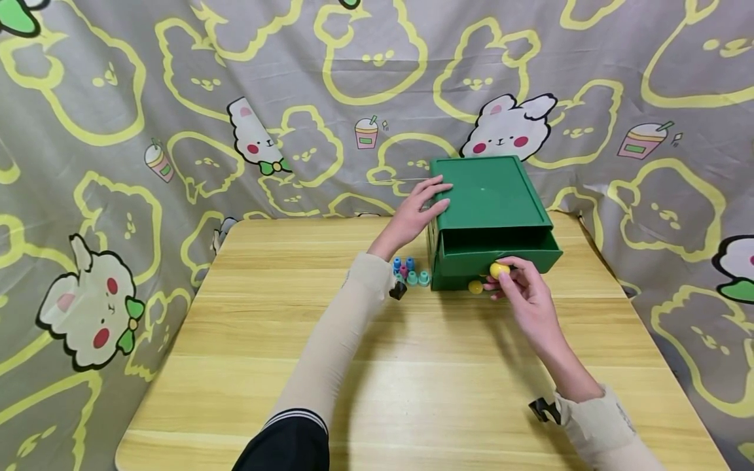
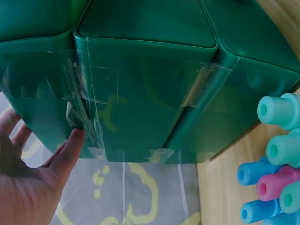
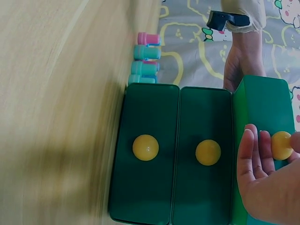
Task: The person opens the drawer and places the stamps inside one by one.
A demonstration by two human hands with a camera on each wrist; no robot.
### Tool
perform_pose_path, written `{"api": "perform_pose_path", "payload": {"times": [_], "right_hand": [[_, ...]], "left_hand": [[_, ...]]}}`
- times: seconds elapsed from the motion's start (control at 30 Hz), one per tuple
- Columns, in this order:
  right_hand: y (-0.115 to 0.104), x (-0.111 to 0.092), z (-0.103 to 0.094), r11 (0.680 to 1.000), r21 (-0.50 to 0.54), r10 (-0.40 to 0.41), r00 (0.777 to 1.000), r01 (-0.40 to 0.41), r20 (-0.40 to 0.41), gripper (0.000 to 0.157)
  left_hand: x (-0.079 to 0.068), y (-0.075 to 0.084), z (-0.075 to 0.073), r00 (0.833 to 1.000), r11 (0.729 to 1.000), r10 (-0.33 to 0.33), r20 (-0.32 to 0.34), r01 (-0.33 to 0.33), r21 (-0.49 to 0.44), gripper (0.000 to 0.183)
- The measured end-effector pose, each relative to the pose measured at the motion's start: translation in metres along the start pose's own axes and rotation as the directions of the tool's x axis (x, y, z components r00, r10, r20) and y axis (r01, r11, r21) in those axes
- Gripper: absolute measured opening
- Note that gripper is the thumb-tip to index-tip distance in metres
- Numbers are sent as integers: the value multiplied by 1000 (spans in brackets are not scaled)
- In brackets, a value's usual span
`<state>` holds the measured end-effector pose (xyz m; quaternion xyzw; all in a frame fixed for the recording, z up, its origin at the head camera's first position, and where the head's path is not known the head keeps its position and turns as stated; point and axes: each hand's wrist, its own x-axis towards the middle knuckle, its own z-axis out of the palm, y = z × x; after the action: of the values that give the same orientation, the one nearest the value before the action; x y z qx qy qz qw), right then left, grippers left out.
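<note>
Head view bright w/ soft shadows on tbl (image 1: 424, 373), L wrist view dimmer.

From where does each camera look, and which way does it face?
Head: on the head, facing forward and down at the green drawer unit and table; left hand, right hand and both forearms show.
Left wrist: on that wrist, facing the unit's taped side and colored pegs; part of the left hand shows.
Right wrist: on that wrist, facing the drawer fronts; the right hand shows, part of the left hand beyond.
Shared: head and right wrist both show the right hand holding a yellow knob.
</note>
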<state>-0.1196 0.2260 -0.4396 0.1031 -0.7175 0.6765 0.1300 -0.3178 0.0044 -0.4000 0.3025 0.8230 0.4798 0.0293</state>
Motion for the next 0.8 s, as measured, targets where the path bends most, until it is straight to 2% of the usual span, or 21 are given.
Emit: {"api": "perform_pose_path", "payload": {"times": [0.8], "right_hand": [[-7, -13, -1, 995, -84, 50, 999, -52, -21, 30]], "left_hand": [[-2, 2, 0, 1000, 1000, 3, -1, -3, -16, 49]]}}
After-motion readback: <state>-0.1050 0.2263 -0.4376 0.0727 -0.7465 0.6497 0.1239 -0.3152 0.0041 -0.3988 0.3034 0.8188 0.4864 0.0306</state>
